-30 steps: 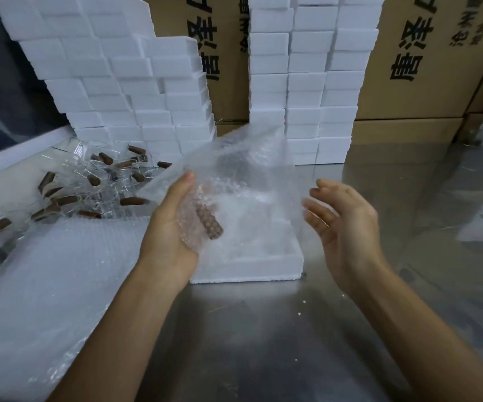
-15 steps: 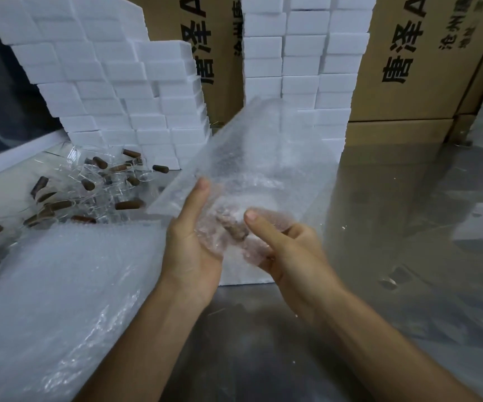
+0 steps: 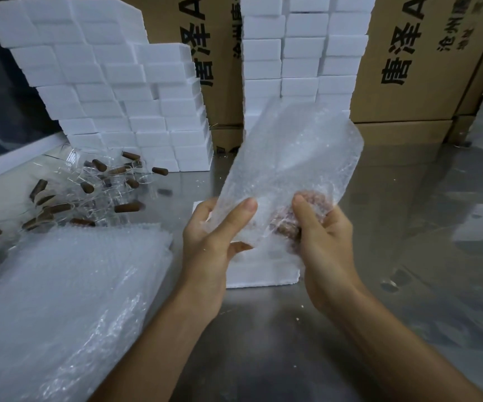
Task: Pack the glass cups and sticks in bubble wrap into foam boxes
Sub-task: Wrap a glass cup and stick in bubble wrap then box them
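Note:
A sheet of bubble wrap (image 3: 292, 158) stands up between my hands, folded around a glass cup with a brown stick (image 3: 285, 224) at its lower right. My left hand (image 3: 214, 236) pinches the sheet's lower left edge. Around the wrapped cup and stick curls my right hand (image 3: 321, 227), thumb on top. Below both hands lies an open white foam box (image 3: 260, 275) on the metal table, mostly hidden by them. A heap of clear glass cups with brown sticks (image 3: 89, 192) lies at the far left.
A thick stack of bubble wrap sheets (image 3: 60, 300) covers the near left. Two piles of white foam boxes (image 3: 124, 91) (image 3: 301, 53) and brown cartons (image 3: 426, 59) line the back. The steel table (image 3: 408, 227) extends to the right.
My right hand came in from the right and closed on the wrapped cup. The sheet swung up and rightward as both hands folded it around the cup.

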Demonstrator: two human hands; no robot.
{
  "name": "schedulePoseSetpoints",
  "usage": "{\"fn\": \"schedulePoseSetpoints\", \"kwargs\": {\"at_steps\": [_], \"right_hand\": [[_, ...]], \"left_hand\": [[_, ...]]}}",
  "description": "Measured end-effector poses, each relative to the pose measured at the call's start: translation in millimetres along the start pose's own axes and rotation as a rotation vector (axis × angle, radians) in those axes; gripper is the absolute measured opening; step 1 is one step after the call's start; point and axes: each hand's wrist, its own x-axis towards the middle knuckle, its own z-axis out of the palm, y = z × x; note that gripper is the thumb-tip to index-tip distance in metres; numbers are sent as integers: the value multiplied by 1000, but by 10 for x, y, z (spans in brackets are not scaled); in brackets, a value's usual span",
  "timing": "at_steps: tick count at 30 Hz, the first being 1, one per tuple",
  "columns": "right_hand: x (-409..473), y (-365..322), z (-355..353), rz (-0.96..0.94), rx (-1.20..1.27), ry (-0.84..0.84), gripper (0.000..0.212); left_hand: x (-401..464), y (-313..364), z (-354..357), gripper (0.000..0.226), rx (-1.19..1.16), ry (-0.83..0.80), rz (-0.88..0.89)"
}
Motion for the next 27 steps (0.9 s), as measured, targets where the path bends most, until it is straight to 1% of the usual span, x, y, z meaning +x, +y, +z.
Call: {"fn": "schedulePoseSetpoints", "kwargs": {"at_steps": [3,5,7,9,11,13,15,18,22,24,27], "right_hand": [[57,-4,-42,-28,-38,20,13],[66,-8,-60,-88,-110,13,17],[64,-10,-69,-130,-149,-15,18],[53,-10,-63,-143,-161,-36,20],[48,-12,-57,-146,-166,-33,22],[52,-15,-61,-146,-175,-29,23],[52,-15,-67,-138,-187,-32,25],[32,-12,-62,-115,-176,-47,31],[15,3,-39,-93,-152,-78,37],[3,18,-32,-100,-178,-56,39],[6,34,-38,-100,-215,9,37]], "left_hand": [[21,49,-50,67,73,-110,-30],[25,68,-86,61,95,-183,-39],[28,77,-102,54,116,-210,-21],[33,63,-93,42,152,-192,21],[35,49,-71,27,168,-120,39],[44,24,-58,22,198,-33,58],[55,4,-57,23,203,29,84],[68,35,-63,34,136,113,72],[101,54,-84,39,80,235,-54],[78,59,-73,48,-16,231,-132],[31,89,-27,53,-109,108,-151]]}}
